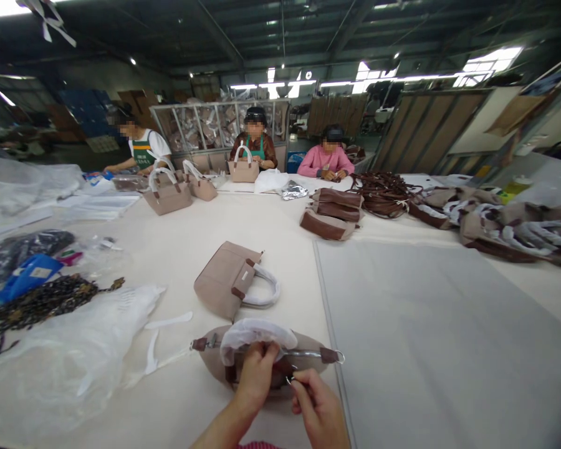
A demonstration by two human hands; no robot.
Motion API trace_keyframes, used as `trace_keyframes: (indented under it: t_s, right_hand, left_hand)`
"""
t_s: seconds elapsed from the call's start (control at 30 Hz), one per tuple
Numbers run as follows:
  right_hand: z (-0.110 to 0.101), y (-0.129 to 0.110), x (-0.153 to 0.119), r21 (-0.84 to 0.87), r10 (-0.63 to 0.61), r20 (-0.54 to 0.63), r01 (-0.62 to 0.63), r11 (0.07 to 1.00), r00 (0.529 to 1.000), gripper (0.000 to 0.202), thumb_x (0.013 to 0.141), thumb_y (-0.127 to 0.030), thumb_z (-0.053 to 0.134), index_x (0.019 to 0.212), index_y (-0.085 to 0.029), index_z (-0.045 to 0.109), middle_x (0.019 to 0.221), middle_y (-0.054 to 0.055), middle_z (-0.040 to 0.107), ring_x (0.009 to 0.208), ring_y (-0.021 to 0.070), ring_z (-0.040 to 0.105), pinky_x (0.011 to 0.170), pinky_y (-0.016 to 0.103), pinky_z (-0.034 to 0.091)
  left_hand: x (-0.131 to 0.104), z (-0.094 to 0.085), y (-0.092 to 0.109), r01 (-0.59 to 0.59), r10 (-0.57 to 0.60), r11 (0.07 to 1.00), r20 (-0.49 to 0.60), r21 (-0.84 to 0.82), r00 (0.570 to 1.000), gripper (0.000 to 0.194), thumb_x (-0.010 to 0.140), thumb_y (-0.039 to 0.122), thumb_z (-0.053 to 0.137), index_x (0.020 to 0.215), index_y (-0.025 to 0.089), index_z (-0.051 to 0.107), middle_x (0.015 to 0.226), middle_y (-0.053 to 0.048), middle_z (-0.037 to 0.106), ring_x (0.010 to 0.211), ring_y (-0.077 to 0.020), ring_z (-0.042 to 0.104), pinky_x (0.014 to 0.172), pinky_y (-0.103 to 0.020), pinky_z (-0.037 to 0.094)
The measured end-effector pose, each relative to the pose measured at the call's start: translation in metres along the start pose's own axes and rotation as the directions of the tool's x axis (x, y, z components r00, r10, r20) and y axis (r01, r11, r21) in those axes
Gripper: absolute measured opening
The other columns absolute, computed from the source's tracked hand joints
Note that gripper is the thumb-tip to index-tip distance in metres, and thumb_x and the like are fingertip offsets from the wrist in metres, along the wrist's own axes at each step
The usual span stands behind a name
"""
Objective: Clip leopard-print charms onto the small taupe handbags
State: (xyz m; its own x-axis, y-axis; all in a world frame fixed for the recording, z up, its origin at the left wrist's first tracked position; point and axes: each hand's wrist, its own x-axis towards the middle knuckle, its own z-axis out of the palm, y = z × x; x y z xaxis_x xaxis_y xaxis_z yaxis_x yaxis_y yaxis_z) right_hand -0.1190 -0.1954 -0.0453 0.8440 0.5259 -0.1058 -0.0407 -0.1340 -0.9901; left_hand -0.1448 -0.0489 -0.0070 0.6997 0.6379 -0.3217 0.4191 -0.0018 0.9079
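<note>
So yeah, I'm in a factory that does handbags (pixel 222 280), pretty obvious. High dark roof (pixel 303 28) with beams, strip lights (pixel 339 83) way back, coworkers (pixel 268 153) lined up across one long worktable (pixel 168 255) from me, two in green aprons (pixel 143 157). Lookalike taupe bags all over it, a heap of brown straps (pixel 386 194), a caged rack (pixel 187 106) crammed with bundles (pixel 215 125).

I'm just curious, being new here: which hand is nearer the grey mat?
Right. The right hand is beside the grey mat; the left hand is farther left, at the handbag.
</note>
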Motion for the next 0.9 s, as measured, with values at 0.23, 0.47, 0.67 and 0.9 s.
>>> trace_keyframes:
  t_s: [0.23,0.47,0.67,0.9]
  right_hand:
    - [0.007,0.007,0.005,0.194,0.242,-0.057,-0.227,0.955,0.969,0.040,0.075,-0.061,0.063,0.081,-0.023,0.052,0.064,0.001,0.067,0.064,0.0231,0.069,0.059,0.031,0.053]
    - [-0.008,0.009,0.013,-0.421,-0.063,-0.016,0.050,0.906,0.998,0.022,0.090,-0.042,0.042,0.075,-0.026,0.045,0.057,-0.001,0.062,0.052,0.0206,0.061,0.052,0.030,0.040]
    - [-0.008,0.015,0.010,-0.796,-0.177,-0.018,0.093,0.598,0.984,0.012,0.090,-0.023,0.039,0.081,-0.027,0.047,0.064,0.004,0.069,0.058,0.0256,0.067,0.049,0.031,0.037]
    - [-0.009,0.009,0.013,-0.820,-0.243,0.008,0.145,0.554,0.970,0.014,0.092,-0.032,0.049,0.080,-0.026,0.054,0.077,0.005,0.070,0.071,0.0256,0.069,0.059,0.033,0.046]
  left_hand:
    - [0.001,0.015,-0.015,0.042,-0.044,0.999,-0.066,-0.025,0.997,0.034,0.079,0.052,0.050,0.073,0.019,0.061,0.076,-0.008,0.068,0.082,-0.0274,0.062,0.080,-0.037,0.042]
    - [-0.009,0.016,0.000,0.241,-0.216,0.878,0.107,-0.413,0.971,0.045,0.067,0.060,0.063,0.086,0.020,0.056,0.080,-0.004,0.070,0.079,-0.0234,0.066,0.065,-0.030,0.040]
    - [-0.012,0.017,0.011,0.295,-0.259,0.868,0.143,-0.399,0.955,0.042,0.064,0.057,0.066,0.082,0.020,0.055,0.077,-0.004,0.070,0.074,-0.0216,0.065,0.064,-0.030,0.039]
    - [-0.006,0.014,0.019,0.263,-0.206,0.894,0.190,-0.362,0.960,0.032,0.067,0.049,0.064,0.080,0.021,0.057,0.066,0.000,0.064,0.064,-0.0186,0.060,0.064,-0.031,0.042]
